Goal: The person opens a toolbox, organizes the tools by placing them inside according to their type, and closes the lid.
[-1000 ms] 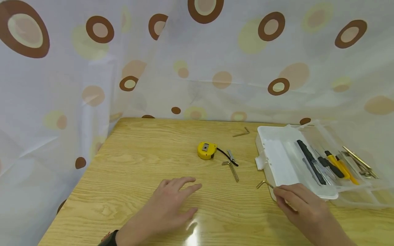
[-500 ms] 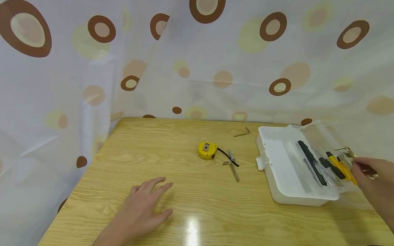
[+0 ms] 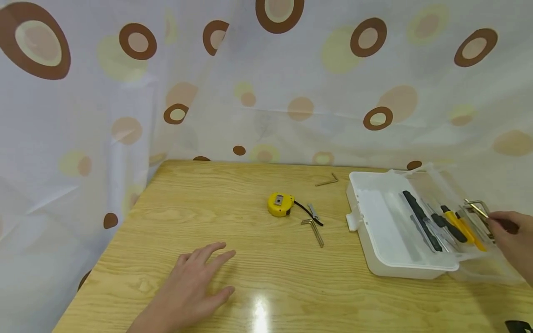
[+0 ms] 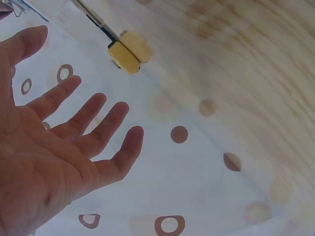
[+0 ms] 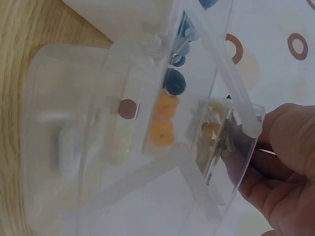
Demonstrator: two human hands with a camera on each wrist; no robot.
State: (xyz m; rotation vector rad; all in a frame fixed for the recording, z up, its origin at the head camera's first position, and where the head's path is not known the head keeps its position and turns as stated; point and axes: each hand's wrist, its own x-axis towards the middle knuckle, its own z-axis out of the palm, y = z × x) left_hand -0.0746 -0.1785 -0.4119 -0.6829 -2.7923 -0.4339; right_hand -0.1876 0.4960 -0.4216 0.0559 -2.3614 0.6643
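At the far right of the head view my right hand (image 3: 514,238) pinches a brass-coloured hex key (image 3: 477,209) over the end compartment of the toolbox's clear lid. In the right wrist view the fingertips are seen through the clear plastic, beside metal pieces in that compartment. The white toolbox (image 3: 385,222) lies open, screwdrivers with yellow handles (image 3: 460,225) and a black-handled tool (image 3: 416,210) in its lid side. My left hand (image 3: 185,286) hovers palm down above the front left of the table, fingers spread, holding nothing.
A yellow tape measure (image 3: 280,205) with a black strap lies mid-table. Close by are a small wrench (image 3: 313,212) and a group of hex keys (image 3: 316,234). Another hex key (image 3: 326,182) lies near the back edge. A patterned curtain (image 3: 266,92) hangs behind.
My right hand has carried the hex key from the toolbox's front edge rightward to the end lid compartment, then dipped slightly. My left hand has drawn back to the left.
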